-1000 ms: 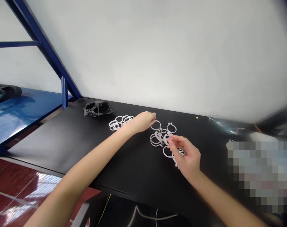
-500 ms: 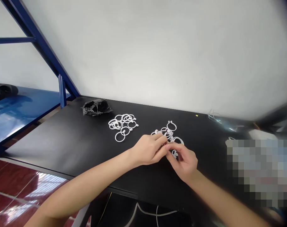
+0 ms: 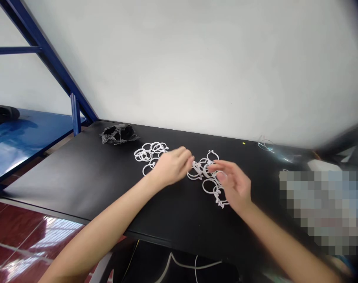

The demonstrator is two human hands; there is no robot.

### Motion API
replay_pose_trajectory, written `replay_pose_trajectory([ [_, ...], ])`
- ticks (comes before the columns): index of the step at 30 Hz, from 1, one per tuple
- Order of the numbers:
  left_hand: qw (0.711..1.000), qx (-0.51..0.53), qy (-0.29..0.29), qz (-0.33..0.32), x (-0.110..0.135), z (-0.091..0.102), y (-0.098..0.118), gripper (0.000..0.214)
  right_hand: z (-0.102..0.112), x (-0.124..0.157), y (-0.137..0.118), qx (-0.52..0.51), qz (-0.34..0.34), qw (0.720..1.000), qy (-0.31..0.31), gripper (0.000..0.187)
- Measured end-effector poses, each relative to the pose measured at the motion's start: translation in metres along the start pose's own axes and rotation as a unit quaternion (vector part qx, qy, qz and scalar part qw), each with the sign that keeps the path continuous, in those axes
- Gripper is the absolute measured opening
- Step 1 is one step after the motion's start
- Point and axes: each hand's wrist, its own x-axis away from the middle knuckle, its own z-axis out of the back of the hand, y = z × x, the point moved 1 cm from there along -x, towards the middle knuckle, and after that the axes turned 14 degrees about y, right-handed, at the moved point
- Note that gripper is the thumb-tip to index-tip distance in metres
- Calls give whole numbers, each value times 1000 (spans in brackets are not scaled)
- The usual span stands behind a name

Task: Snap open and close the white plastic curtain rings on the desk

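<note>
My left hand [image 3: 172, 167] hovers over the black table [image 3: 78, 173] between two heaps of white plastic rings. Its fingers are curled together, and whatever they pinch is hidden. Their tips are at the left edge of the right heap of white rings [image 3: 206, 173], which look open-ended and tangled. My right hand [image 3: 234, 184] floats over the right side of that heap with fingers loosely apart, slightly blurred, and nothing visible in them. The left heap of white rings [image 3: 151, 151] lies just beyond my left wrist.
A crumpled black plastic bag [image 3: 118, 134] lies at the back left of the table. A blue metal frame [image 3: 75, 112] and a blue shelf [image 3: 16, 137] stand to the left. Clear plastic scraps [image 3: 267, 145] lie at the back right. A cable [image 3: 184, 269] hangs below the front edge.
Half a second ago both hands met over a ring in front of the right heap. They have since parted: the left hand moved up and left, the right hand stayed and spread its fingers.
</note>
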Motion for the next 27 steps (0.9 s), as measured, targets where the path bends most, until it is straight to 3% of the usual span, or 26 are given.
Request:
replay_pose_trajectory([
  [2,995,-42,-41,87,-2,1,-24,32,10,-15,16,83,-32,996,14,18],
  [7,977,-102,-140,125,6,-8,-65,31,24,-35,54,214,-27,966,-145,31],
  [14,972,-143,-135,129,14,-12,-75,23,38,-41,70,268,1,958,-106,25],
  [18,981,-107,-73,142,8,-7,-60,20,40,-44,69,272,40,957,-97,19],
  [21,984,48,-19,173,3,-5,-33,19,35,-41,58,276,63,956,-80,17],
  [23,953,200,-31,225,2,-6,-11,23,29,-36,45,264,87,960,-28,17],
  [25,896,331,-80,285,3,-8,9,32,24,-28,27,218,154,960,86,12],
  [27,838,421,-119,326,4,-9,26,37,17,-20,9,181,225,954,85,19],
])
